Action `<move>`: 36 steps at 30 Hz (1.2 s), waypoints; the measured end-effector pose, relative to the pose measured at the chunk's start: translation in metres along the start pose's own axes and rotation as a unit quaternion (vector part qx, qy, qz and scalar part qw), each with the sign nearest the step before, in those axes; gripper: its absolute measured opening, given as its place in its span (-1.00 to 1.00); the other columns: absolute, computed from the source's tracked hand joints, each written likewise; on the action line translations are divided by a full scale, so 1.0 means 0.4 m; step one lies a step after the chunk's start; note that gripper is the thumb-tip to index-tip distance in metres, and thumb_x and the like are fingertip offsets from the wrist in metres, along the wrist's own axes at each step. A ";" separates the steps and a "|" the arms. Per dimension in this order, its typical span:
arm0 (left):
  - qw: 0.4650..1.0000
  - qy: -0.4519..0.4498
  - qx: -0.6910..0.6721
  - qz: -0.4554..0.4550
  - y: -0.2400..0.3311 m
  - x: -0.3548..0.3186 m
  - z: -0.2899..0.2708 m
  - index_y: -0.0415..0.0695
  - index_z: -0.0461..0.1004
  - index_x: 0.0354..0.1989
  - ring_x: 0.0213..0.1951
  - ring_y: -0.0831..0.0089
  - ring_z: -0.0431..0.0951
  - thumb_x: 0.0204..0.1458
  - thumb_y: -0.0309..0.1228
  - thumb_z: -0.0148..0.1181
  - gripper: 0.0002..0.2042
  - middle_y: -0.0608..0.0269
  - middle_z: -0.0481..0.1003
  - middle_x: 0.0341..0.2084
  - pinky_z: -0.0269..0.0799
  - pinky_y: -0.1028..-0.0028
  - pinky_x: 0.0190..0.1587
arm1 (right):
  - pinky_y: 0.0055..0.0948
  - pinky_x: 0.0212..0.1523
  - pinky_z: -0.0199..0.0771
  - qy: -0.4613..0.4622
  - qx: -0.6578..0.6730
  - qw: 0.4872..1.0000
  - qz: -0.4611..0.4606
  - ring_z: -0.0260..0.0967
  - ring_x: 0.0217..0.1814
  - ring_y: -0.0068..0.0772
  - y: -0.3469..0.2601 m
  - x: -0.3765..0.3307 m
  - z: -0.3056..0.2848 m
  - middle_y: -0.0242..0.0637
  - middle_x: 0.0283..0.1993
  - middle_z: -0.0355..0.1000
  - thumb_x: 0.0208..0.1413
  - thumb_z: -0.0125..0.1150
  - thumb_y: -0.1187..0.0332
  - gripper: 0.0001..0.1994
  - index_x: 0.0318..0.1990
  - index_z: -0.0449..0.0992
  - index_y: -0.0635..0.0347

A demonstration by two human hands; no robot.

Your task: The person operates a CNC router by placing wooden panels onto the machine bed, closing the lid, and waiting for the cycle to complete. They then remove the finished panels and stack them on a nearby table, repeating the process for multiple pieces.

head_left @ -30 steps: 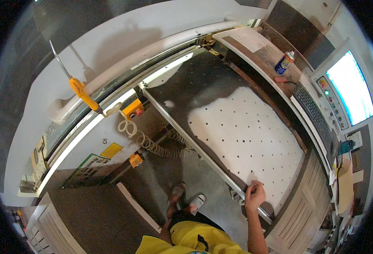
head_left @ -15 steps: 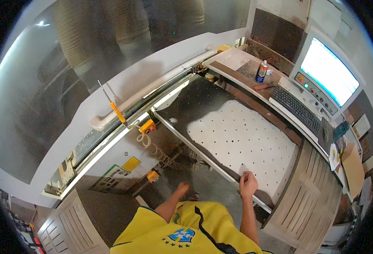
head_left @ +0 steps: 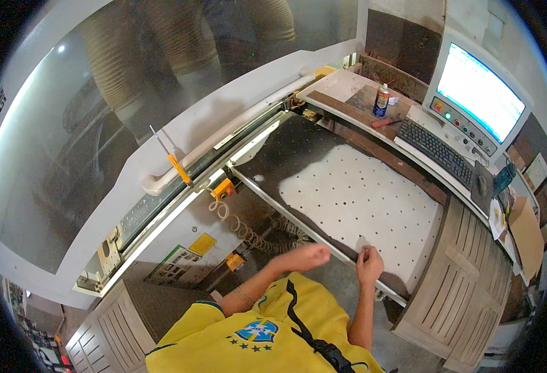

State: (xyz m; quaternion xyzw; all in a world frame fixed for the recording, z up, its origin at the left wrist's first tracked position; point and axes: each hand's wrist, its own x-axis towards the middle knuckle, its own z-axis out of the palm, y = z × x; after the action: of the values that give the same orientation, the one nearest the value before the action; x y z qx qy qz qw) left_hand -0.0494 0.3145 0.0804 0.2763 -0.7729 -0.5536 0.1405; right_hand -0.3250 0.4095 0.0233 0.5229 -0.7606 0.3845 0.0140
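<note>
two hands are working at the near edge of the perforated white bed (head_left: 366,199) of the big machine. the right hand (head_left: 369,263) is sitting on the metal rail (head_left: 310,227) along that edge, fingers curled and pinching what looks like a small pale piece (head_left: 361,244) standing up just above the knuckles; it is too small to tell what it is. the right forearm is rising almost straight up from the lower edge to meet it. the left hand (head_left: 310,255) is hovering just beside the rail, a little left of the other, loosely closed with the knuckles turned toward the bed; i cannot tell whether it is holding anything. its forearm is crossing in at a slant from the yellow shirt (head_left: 248,336). the rail's long axis is running diagonally, from the orange box (head_left: 223,189) at upper left down to the lower right, and the bed is lying flat alongside it, stretching away toward the keyboard (head_left: 436,148) and the lit monitor (head_left: 481,93).
</note>
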 end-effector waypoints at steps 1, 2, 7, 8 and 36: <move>0.998 0.048 0.025 0.024 0.063 0.001 -0.059 -0.26 0.50 0.26 0.11 0.21 0.65 0.43 -0.17 0.21 -0.57 0.07 0.60 0.18 0.53 0.20 0.25 | -0.07 -0.29 0.53 0.003 -0.004 1.000 0.001 0.57 -0.35 0.00 0.007 0.001 0.001 -0.16 -0.41 0.58 0.20 0.37 0.38 -0.88 -0.14 0.65 0.11; 0.988 0.128 0.082 0.041 0.125 -0.007 -0.130 -0.23 0.54 0.21 0.14 0.16 0.62 0.39 -0.22 0.24 -0.62 0.05 0.61 0.16 0.50 0.18 0.27 | -0.08 -0.29 0.53 0.005 -0.005 1.000 0.001 0.57 -0.35 0.00 0.009 0.000 0.004 -0.17 -0.41 0.58 0.20 0.37 0.37 -0.88 -0.14 0.65 0.10; 0.651 0.625 0.399 0.164 0.368 -0.170 -0.478 -0.20 0.52 0.24 0.25 -0.07 0.50 0.16 -0.42 0.36 -0.55 -0.06 0.56 0.17 0.31 0.04 0.36 | -0.12 -0.31 0.53 0.014 -0.005 1.000 0.008 0.58 -0.37 -0.03 0.002 0.002 0.008 -0.19 -0.40 0.59 0.19 0.38 0.38 -0.89 -0.15 0.65 0.09; 0.561 0.678 0.456 0.133 0.350 -0.210 -0.535 -0.24 0.43 0.35 0.34 -0.06 0.42 0.18 -0.39 0.39 -0.45 -0.08 0.49 0.27 0.23 0.04 0.42 | -0.12 -0.32 0.53 0.008 -0.011 1.000 0.017 0.58 -0.37 -0.04 0.005 -0.001 0.006 -0.20 -0.40 0.60 0.19 0.38 0.38 -0.89 -0.15 0.65 0.08; 0.878 0.318 0.274 -0.230 0.055 -0.085 0.104 -0.30 0.47 -0.24 -0.44 -0.17 0.59 0.56 -0.07 -0.22 -0.47 -0.18 0.55 -0.50 0.52 -0.01 -0.35 | -0.05 -0.26 0.58 -0.125 0.026 0.992 0.023 0.63 -0.28 -0.03 0.088 0.037 -0.011 -0.21 -0.30 0.65 0.24 0.34 0.29 -0.87 -0.11 0.62 0.05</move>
State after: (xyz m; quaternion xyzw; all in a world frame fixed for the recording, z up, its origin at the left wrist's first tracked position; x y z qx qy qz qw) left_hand -0.0495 0.3719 0.0896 0.6350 -0.7218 -0.2190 0.1666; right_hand -0.3618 0.4060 0.0127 0.5492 -0.7582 0.3359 -0.1037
